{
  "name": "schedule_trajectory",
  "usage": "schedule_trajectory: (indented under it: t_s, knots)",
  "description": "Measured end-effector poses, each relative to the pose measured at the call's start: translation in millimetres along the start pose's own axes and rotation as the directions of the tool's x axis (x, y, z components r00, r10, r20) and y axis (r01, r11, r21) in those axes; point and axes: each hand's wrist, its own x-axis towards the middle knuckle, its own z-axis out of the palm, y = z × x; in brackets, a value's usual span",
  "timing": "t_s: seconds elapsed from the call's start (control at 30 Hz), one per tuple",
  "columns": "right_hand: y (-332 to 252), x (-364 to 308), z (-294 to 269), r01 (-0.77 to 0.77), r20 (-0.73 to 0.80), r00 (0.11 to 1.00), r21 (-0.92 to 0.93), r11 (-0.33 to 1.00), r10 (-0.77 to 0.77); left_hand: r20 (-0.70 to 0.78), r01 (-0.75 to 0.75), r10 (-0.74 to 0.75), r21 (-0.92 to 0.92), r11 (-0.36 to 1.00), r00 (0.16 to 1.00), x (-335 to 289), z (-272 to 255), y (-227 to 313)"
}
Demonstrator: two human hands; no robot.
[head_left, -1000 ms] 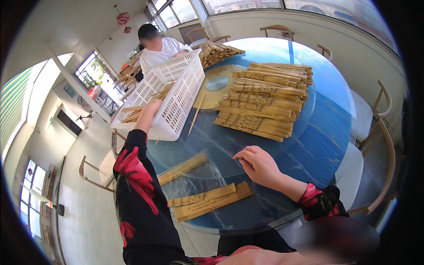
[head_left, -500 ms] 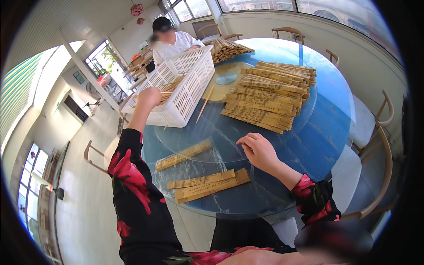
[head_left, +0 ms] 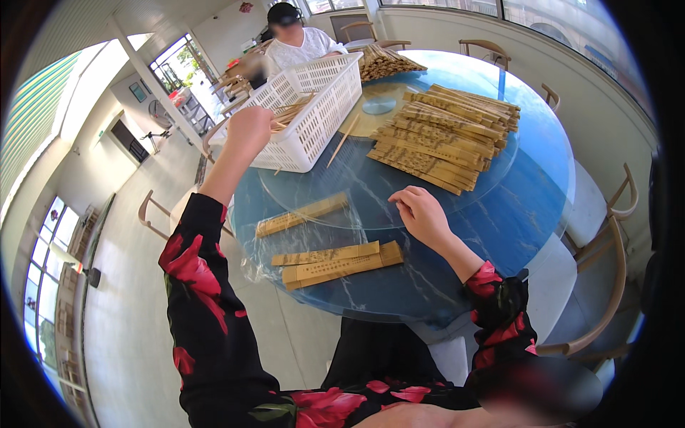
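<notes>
On the table's (head_left: 535, 178) left side, the left hand (head_left: 251, 127) reaches over one white basket (head_left: 321, 128), fingertips hidden; whether it grips the pale sticks (head_left: 291, 113) inside cannot be told. Over the table's middle, the right hand (head_left: 422, 214) curls loosely, palm hidden, contents unclear. The far sleeve pile (head_left: 449, 135) overlaps beyond counting; two paper sleeves (head_left: 342, 265) lie near, one loose stick (head_left: 343, 141) right of the basket.
</notes>
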Motion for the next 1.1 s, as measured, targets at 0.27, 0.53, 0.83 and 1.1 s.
schedule_trajectory:
  t_s: [0.27,0.53,0.83,1.1]
  knots:
    - [-23,2,-11,0.205,-0.187,0.951,-0.217,0.954,-0.247,-0.394,0.087,-0.084,-0.009,0.996,0.915,-88,-96,77]
    - [-33,-1,-1,0.489,0.11,0.861,-0.45,0.747,-0.497,0.063,0.169,-0.216,-0.839,0.517,0.974,-190,-9,188]
    - [-32,-18,5,-0.1,0.224,0.964,-0.187,0.977,0.142,0.027,0.158,-0.225,-0.793,0.588,0.974,-223,44,218]
    - [-40,-17,1,-0.21,0.379,0.88,-0.23,0.95,0.286,-0.109,0.091,-0.253,-0.742,0.664,0.961,-223,46,228]
